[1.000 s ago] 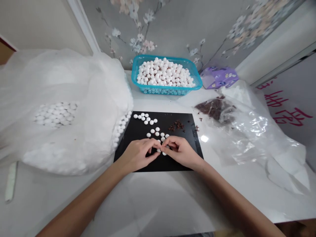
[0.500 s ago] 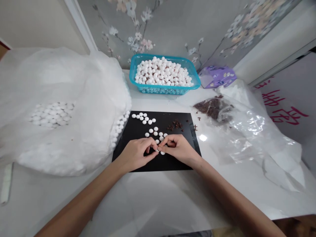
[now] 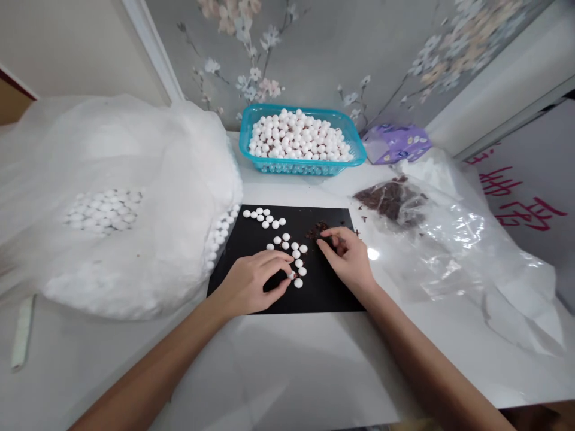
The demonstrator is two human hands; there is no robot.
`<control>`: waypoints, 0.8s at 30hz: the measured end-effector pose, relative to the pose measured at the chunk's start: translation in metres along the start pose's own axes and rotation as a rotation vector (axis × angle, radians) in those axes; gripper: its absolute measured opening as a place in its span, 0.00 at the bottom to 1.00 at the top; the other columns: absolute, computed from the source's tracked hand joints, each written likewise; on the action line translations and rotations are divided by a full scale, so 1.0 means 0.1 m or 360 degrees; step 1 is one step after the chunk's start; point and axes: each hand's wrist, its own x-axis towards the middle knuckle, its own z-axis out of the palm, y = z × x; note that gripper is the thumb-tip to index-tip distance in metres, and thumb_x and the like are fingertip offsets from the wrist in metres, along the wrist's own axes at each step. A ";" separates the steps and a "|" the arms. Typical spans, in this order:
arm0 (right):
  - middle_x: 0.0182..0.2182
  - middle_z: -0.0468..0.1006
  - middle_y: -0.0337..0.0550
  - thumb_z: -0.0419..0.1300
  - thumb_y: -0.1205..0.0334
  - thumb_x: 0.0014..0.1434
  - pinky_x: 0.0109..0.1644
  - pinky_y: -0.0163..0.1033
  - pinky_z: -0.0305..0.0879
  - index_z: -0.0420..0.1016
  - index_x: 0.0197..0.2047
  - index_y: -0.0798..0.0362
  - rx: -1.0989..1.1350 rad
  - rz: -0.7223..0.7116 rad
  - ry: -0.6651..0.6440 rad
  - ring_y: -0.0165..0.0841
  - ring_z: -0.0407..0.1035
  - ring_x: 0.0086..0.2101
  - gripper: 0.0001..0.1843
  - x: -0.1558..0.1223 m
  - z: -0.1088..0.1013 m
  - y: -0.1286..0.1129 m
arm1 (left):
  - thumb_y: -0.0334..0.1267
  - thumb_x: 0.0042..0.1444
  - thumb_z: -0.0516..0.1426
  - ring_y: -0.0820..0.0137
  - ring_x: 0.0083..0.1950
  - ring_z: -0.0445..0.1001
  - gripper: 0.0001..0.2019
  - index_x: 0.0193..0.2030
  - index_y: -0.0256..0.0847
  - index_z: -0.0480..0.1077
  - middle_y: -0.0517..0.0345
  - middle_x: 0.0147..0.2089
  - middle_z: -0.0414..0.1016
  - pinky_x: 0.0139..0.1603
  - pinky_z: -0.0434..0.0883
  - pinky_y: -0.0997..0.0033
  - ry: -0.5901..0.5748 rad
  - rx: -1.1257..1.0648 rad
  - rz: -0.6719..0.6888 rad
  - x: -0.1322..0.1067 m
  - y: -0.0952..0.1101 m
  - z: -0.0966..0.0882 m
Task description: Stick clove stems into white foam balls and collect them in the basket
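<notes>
Near the middle of the black mat (image 3: 251, 251), my left hand (image 3: 258, 278) has its thumb and index fingertip on either side of a small white ball (image 3: 291, 275). A reddish-brown bit shows right beside that ball. My right hand (image 3: 345, 257) is at the pile of small dark-brown pieces (image 3: 314, 230), thumb and index finger slightly apart at its edge. No piece is visible between them. Several loose white balls (image 3: 296, 254) lie between the hands. Another group of white balls (image 3: 266, 218) sits towards the mat's far left.
A blue plastic basket (image 3: 303, 169) full of white balls stands against the wall. On the left bulges a large translucent bag (image 3: 135, 257) of white balls. To the right lies a clear plastic bag (image 3: 431, 257) with brown pieces, and behind it a purple packet (image 3: 398, 143).
My hands were together at a white ball; they have separated. My right hand has moved up and right to the brown pile, while my left has stayed near the ball.
</notes>
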 end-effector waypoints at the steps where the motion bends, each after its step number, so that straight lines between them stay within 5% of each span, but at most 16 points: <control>1: 0.22 0.57 0.32 0.59 0.58 0.52 0.23 0.33 0.52 0.70 0.33 0.53 -0.0112 -0.0039 0.0050 0.24 0.51 0.19 0.07 0.01 0.00 0.02 | 0.32 0.55 0.53 0.72 0.44 0.73 0.04 0.36 0.42 0.67 0.58 0.45 0.74 0.43 0.69 0.74 0.0039 -0.0011 -0.0007 0.00 0.00 -0.01; 6: 0.28 0.65 0.38 0.57 0.60 0.54 0.25 0.35 0.58 0.72 0.36 0.53 -0.0364 -0.0128 0.0062 0.24 0.55 0.18 0.07 0.01 0.02 0.07 | 0.32 0.55 0.53 0.64 0.50 0.68 0.10 0.44 0.41 0.68 0.53 0.52 0.71 0.52 0.67 0.60 0.0367 0.0269 -0.0229 0.05 -0.08 -0.06; 11: 0.31 0.70 0.40 0.55 0.61 0.56 0.25 0.35 0.59 0.71 0.33 0.53 -0.0322 -0.0133 0.0107 0.24 0.56 0.18 0.05 0.00 0.04 0.09 | 0.34 0.60 0.49 0.61 0.59 0.60 0.16 0.55 0.42 0.63 0.55 0.61 0.64 0.58 0.61 0.54 0.0208 0.0403 -0.0394 0.09 -0.17 -0.04; 14: 0.33 0.71 0.42 0.55 0.62 0.56 0.24 0.35 0.58 0.70 0.32 0.53 -0.0301 -0.0124 0.0117 0.23 0.55 0.17 0.05 0.00 0.04 0.09 | 0.35 0.61 0.48 0.62 0.58 0.61 0.16 0.55 0.40 0.63 0.54 0.59 0.66 0.58 0.62 0.56 0.0187 0.0403 -0.0445 0.09 -0.18 -0.03; 19: 0.31 0.72 0.42 0.54 0.61 0.56 0.22 0.35 0.56 0.70 0.32 0.53 -0.0281 -0.0146 0.0146 0.24 0.55 0.17 0.06 -0.01 0.04 0.10 | 0.33 0.61 0.47 0.65 0.50 0.67 0.12 0.48 0.40 0.67 0.54 0.48 0.72 0.54 0.65 0.60 0.0433 0.0375 -0.0505 0.08 -0.18 -0.06; 24: 0.24 0.71 0.39 0.54 0.59 0.57 0.22 0.35 0.55 0.70 0.36 0.53 -0.0249 -0.0103 0.0146 0.26 0.56 0.17 0.08 -0.02 0.04 0.13 | 0.33 0.60 0.49 0.61 0.50 0.67 0.14 0.50 0.41 0.68 0.53 0.49 0.71 0.52 0.65 0.57 0.0460 0.0527 -0.0623 0.07 -0.23 -0.04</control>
